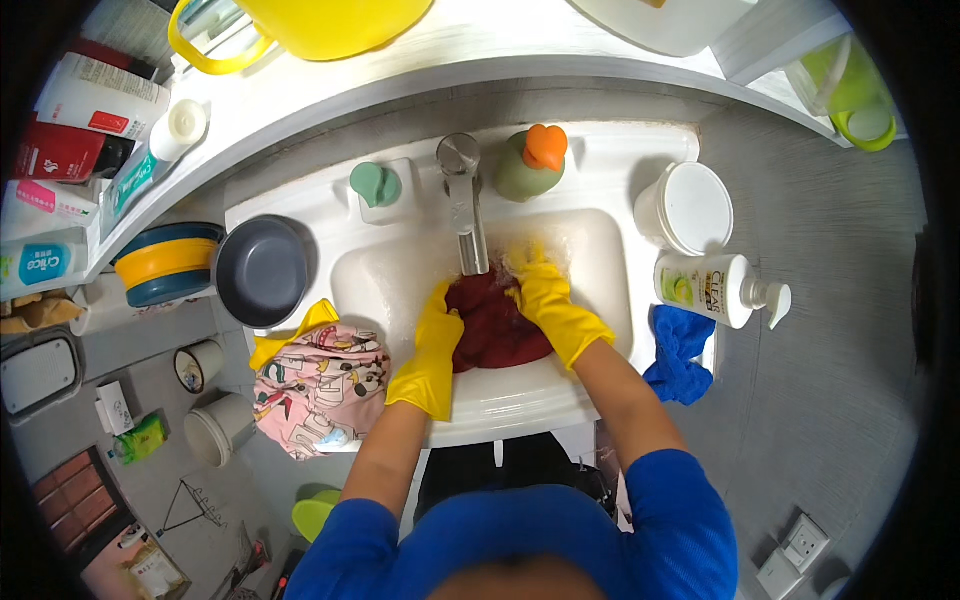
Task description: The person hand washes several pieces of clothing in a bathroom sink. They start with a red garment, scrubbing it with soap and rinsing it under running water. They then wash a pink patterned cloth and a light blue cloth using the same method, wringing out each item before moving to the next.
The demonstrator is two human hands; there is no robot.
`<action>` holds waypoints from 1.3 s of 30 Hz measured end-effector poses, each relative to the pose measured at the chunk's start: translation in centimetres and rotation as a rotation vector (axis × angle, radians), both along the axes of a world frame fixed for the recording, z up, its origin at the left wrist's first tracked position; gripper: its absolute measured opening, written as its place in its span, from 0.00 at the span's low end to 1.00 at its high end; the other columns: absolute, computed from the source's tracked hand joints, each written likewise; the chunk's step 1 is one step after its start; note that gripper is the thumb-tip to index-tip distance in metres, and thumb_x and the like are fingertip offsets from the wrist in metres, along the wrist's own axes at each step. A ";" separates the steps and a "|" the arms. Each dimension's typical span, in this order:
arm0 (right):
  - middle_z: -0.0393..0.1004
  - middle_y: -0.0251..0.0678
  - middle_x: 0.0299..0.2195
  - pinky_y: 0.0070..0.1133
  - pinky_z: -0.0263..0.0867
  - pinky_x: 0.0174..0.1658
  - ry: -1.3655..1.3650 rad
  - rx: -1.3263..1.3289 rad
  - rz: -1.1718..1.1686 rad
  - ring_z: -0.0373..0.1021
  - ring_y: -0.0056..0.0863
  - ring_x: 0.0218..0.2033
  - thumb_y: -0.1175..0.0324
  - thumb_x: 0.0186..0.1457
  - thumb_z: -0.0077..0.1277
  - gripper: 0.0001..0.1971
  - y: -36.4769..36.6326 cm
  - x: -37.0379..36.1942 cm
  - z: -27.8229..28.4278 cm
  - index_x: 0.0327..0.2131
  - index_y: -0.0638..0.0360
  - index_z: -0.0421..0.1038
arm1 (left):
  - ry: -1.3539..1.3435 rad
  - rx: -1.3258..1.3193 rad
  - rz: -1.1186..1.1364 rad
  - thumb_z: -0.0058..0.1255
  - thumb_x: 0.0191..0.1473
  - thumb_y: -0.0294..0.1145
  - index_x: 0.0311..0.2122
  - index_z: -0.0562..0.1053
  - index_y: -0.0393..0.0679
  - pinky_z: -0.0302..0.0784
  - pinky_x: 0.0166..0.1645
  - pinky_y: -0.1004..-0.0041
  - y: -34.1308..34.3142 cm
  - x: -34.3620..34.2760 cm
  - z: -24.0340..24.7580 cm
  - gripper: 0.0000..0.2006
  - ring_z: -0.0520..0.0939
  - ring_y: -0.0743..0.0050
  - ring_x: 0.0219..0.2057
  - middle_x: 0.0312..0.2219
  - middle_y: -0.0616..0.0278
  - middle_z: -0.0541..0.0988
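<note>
Sleeves (685, 510) of blue fabric end well clear of the water; bare forearms (625, 400) reach over the front edge of the white ceramic sink (510, 412). Main risk up close: pink printed cloth (318, 385) is heaped at the sink's front-left corner and overhangs it, so a left-forearm bump could drop it. Crumpled blue cloth (682, 355) near the front-right corner: similar risk from the right arm. Yellow rubber glove cuffs (420, 396) stop below the elbows; dipping deeper could flood them.

Pose: arms converge. Left hand (428, 345) lies along the left side of the bunched dark red cloth (495, 330), fingers toward the back edge, partly curled. Right hand (550, 305) comes in from the right, fingers bent, tips blurred by spray. Both touch the cloth; can't tell how firmly either grips. Cloth sits mid-basin between them, by the silver metal faucet's (465, 215) spout. Lifting it into the stream could throw water over the rim.

Farther: white pump bottle (700, 285) on the right edge, could topple if knocked; round white lidded tub (695, 210) toward the back-right corner.
</note>
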State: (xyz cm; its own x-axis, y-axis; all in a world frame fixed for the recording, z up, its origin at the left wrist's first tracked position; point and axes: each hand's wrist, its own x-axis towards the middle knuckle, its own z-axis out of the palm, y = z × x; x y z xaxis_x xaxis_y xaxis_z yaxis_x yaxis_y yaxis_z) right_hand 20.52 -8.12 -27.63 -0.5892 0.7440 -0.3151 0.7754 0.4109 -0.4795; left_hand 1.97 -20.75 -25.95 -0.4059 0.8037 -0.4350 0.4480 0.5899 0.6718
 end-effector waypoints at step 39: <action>0.74 0.45 0.47 0.34 0.64 0.54 0.538 -0.198 -0.270 0.67 0.46 0.52 0.61 0.51 0.56 0.19 -11.9 -6.4 9.5 0.47 0.55 0.74 | -1.545 0.139 1.014 0.51 0.60 0.31 0.51 0.70 0.39 0.79 0.47 0.71 -6.1 -5.7 10.8 0.15 0.81 0.61 0.42 0.45 0.53 0.79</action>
State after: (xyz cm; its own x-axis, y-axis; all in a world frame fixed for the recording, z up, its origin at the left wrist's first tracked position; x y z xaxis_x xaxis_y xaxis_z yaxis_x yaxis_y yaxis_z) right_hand 14.11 -20.01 -18.10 -0.5034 0.8463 -0.1740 0.4684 0.0981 -0.8780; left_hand -3.73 -26.88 -15.19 -0.0509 0.5940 -0.8028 -0.9814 0.1192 0.1504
